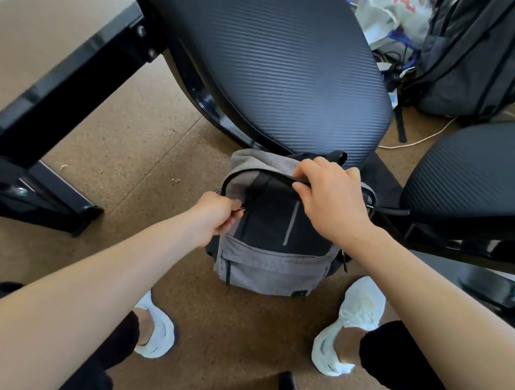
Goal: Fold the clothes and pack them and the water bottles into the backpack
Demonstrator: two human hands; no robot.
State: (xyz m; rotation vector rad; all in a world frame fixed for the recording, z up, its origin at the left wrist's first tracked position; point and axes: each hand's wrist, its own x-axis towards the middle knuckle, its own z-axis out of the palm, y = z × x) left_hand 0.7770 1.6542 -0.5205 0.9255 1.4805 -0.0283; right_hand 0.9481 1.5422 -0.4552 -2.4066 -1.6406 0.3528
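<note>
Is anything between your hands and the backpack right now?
Nothing visible. The left hand pinches the zip pull on the backpack and the right hand grips its top edge. A chair seat overhangs just behind it.

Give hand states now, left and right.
Left hand: closed, pinching the zipper pull on the backpack.
Right hand: closed, gripping the backpack's top edge.

Bright, soft light fills the scene and washes out the corner at 10 o'clock. It lays a bluish sheen on the ribbed chair seat [271, 46] and glare streaks on the glossy table leg [64, 92]. Shadows on the floor [155, 153] are faint. The backpack [272, 264] at centre is sharp; wide-angle bending stretches the edges at 5 and 7 o'clock.
</note>
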